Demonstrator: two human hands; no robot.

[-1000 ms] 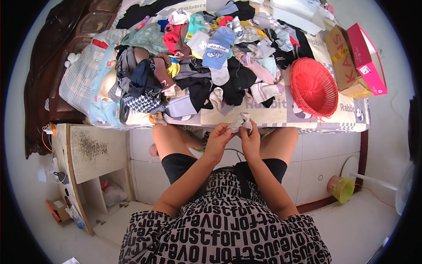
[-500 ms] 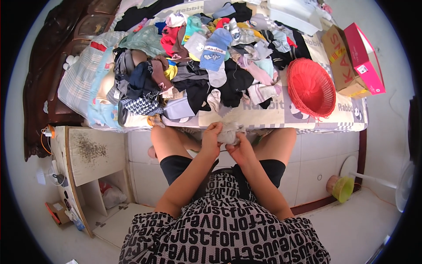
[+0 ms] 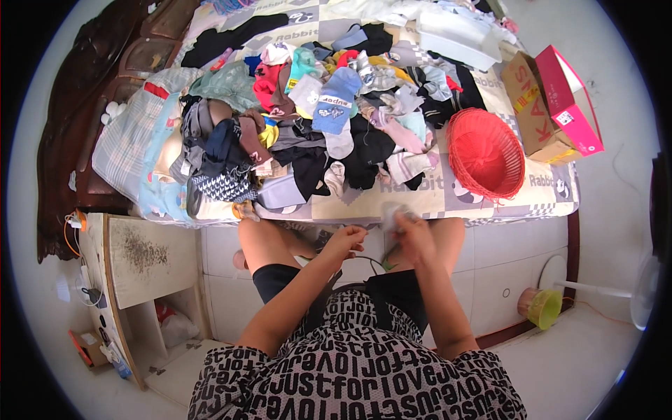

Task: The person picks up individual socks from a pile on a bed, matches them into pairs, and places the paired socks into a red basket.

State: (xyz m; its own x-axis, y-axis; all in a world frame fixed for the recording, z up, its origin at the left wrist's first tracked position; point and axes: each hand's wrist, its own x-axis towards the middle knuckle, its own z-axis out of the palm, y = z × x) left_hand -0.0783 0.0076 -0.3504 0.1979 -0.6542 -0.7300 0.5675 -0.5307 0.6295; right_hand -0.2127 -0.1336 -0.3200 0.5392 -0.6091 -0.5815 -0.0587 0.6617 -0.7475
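A small balled-up light grey sock (image 3: 393, 214), blurred by motion, is in my right hand (image 3: 416, 238), just off the near edge of the bed over my right knee. My left hand (image 3: 346, 242) is apart from it, between my knees, its fingers loosely bent with nothing seen in them. In front of both hands, a large mixed heap of socks and clothes (image 3: 367, 143) covers the middle of the bed. A blue sock (image 3: 332, 108) lies on top. A red woven basket (image 3: 484, 183) stands right of the heap, with nothing seen inside.
A brown carton (image 3: 526, 105) and an open pink box (image 3: 565, 105) stand at the bed's right edge. Behind the basket is a clear plastic bin (image 3: 458, 43). A wooden cabinet (image 3: 154, 252) stands at left; a yellow-green pail (image 3: 546, 308) is on the floor at right.
Both hands held the grey sock together before. My left hand has let go, and my right hand has carried the sock to the right, toward the basket side.
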